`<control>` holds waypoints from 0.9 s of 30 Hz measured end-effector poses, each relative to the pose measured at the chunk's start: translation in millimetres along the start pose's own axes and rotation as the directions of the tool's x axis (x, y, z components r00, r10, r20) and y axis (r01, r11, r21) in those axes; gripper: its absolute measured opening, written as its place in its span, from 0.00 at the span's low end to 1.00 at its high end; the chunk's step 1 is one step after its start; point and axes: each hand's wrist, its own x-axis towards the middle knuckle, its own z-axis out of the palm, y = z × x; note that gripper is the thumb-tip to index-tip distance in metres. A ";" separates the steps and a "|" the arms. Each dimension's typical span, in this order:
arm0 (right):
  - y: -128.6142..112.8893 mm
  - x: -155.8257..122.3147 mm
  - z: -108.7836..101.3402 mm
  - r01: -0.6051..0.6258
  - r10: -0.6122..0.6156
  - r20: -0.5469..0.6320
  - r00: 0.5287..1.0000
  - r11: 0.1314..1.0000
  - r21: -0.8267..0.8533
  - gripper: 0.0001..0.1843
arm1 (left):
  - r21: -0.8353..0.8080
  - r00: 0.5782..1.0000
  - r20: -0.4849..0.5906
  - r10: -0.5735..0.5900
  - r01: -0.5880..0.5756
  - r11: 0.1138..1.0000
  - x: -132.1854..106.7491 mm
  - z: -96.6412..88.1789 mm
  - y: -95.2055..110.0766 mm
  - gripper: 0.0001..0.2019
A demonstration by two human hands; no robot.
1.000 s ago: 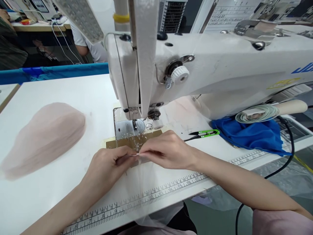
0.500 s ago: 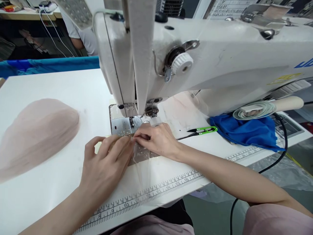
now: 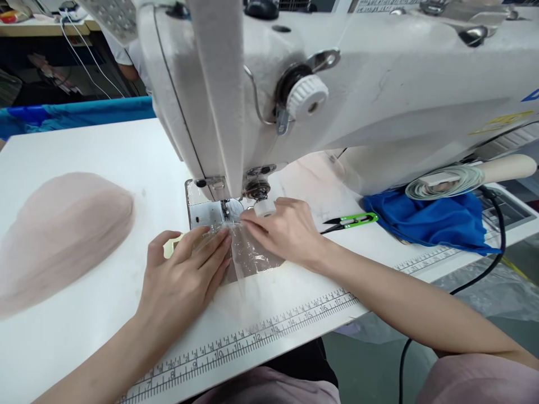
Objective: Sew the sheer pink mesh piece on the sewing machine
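Observation:
A white sewing machine stands over the table, its presser foot above the metal needle plate. Sheer, glittery fabric lies in front of the foot, with a thin see-through strip trailing toward the table edge. Spread on the fabric's left part, the fingers of my left hand press it down, open. My right hand pinches the fabric close to the right of the foot; its fingertips are partly hidden by a white machine part.
Green-handled thread snips lie right of my right hand. Beyond them are blue cloth and a coil of pale cord. A sheer pink fabric piece rests at left. A printed ruler follows the front edge. Another person's arm shows behind.
My right hand has shifted slightly up and right, uncovering more of the glittery fabric. My left fingers now lie flatter. The view has moved closer to the machine.

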 end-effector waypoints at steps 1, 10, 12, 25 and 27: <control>-2.6 -2.4 -1.0 0.049 -0.048 -0.031 0.998 0.999 0.008 0.16 | -0.003 1.000 -0.002 0.002 -0.002 1.000 0.4 1.7 -1.5 0.12; -14.6 -10.4 2.7 0.140 -0.136 0.042 0.990 0.985 -0.097 0.15 | 0.050 1.000 0.003 -0.001 0.000 0.999 3.8 4.8 -4.4 0.14; -12.8 -10.4 3.2 0.133 -0.128 0.045 0.991 0.985 -0.113 0.14 | 0.045 1.000 -0.002 -0.013 0.013 0.999 4.5 5.9 -5.1 0.14; -12.2 -6.1 -1.5 0.078 -0.059 0.174 0.983 0.991 -0.107 0.18 | -0.029 1.000 0.011 -0.028 0.028 0.999 4.9 13.5 -13.4 0.14; -12.5 -6.0 -2.1 0.074 -0.054 0.176 0.983 0.992 -0.105 0.18 | -0.034 0.999 0.007 -0.033 0.033 0.999 4.4 14.0 -13.6 0.14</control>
